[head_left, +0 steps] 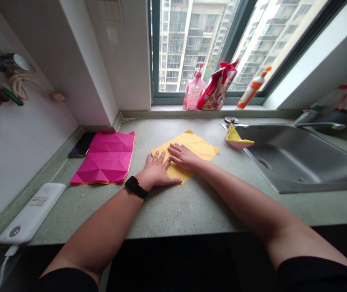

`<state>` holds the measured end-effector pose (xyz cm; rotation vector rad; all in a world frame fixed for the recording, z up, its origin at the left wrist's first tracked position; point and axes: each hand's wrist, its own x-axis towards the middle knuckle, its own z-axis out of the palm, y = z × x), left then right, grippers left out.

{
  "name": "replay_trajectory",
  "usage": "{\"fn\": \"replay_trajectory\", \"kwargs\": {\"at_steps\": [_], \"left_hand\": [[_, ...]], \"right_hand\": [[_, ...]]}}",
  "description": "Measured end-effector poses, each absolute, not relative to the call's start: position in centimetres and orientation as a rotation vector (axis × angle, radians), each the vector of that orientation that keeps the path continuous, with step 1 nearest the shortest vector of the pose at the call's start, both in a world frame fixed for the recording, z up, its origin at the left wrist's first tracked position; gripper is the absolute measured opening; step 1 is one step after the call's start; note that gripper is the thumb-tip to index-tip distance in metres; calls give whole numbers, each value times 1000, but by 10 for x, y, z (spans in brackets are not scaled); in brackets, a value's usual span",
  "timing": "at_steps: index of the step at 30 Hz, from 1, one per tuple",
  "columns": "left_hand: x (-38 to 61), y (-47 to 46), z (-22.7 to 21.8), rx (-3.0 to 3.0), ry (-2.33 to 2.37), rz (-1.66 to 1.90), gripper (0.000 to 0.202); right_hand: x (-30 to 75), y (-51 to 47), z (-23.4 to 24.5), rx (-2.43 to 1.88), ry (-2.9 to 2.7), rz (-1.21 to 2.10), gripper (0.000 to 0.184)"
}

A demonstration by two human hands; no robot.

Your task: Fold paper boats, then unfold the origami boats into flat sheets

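Note:
A creased sheet of yellow paper (pixel 199 144) lies turned at an angle on the countertop, one corner pointing toward the window. Spread across its left and near edge is my left hand (pixel 157 170), fingers apart and a black watch on the wrist. My right hand (pixel 185 157) rests flat on the middle of the sheet, fingers stretched out, its fingertips close to the left hand. Part of the paper is hidden under both hands. To the right, a folded yellow and pink paper boat (pixel 238 138) stands by the sink's corner.
Creased magenta paper sheets (pixel 106 158) lie in a stack at left, partly over a black phone (pixel 82 144). A white power bank (pixel 32 213) with a cable sits front left. The steel sink (pixel 301 162) is at right. A pink pump bottle (pixel 194 91), red bag (pixel 217 87) and orange-white bottle (pixel 252 90) line the windowsill.

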<state>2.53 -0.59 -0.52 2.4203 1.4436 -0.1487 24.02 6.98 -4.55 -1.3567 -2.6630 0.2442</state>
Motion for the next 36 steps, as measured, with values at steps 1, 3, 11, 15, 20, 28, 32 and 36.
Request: {"fn": "replay_trajectory", "kwargs": {"at_steps": [1, 3, 11, 15, 20, 28, 32, 36], "left_hand": [[25, -5, -6, 2421, 1446, -144, 134], [25, -5, -7, 2419, 1454, -139, 135], [25, -7, -5, 2395, 1459, -109, 133], [25, -7, -5, 2404, 1454, -117, 134], [25, -5, -9, 2415, 1463, -123, 135], [25, -5, -8, 2399, 1446, -116, 135], [25, -6, -5, 2387, 1444, -122, 134], [25, -7, -3, 2389, 1438, -121, 133]], "right_hand": [[244, 72, -47, -1414, -2664, 232, 73], [262, 82, -47, -1558, -2627, 174, 71], [349, 115, -36, -2112, -2214, 78, 78], [331, 108, -33, -1929, -2222, -14, 77], [272, 105, -39, -1492, -2573, 140, 73], [311, 141, -42, -2031, -2267, 96, 78], [323, 135, -30, -1932, -2120, 24, 70], [305, 102, -18, -1544, -2154, -95, 61]]}}
